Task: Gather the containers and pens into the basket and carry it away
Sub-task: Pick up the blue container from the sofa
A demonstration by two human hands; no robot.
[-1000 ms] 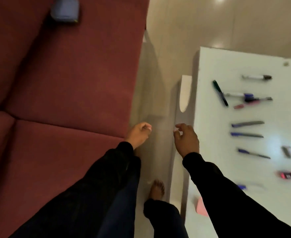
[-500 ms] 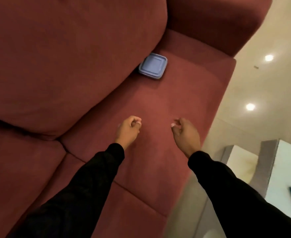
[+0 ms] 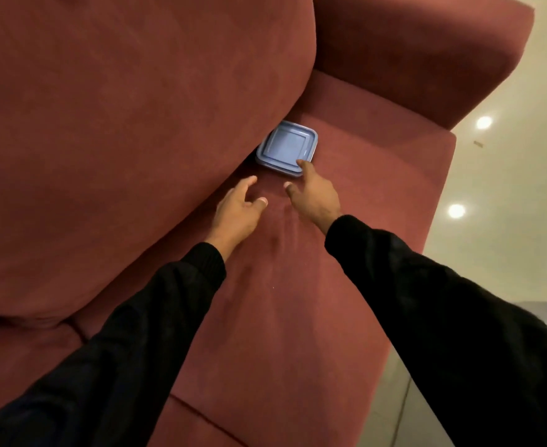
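You were at the very start, as I judge it: your right hand [image 3: 315, 195] was spread with one fingertip touching the blue container [image 3: 286, 146] wedged against the sofa [image 3: 346, 285] back cushion, your left hand [image 3: 236, 209] was loose and empty, and no basket showed.

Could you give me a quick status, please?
Both hands open: right hand touching container, left hand short. Container on sofa. Nothing blocking.
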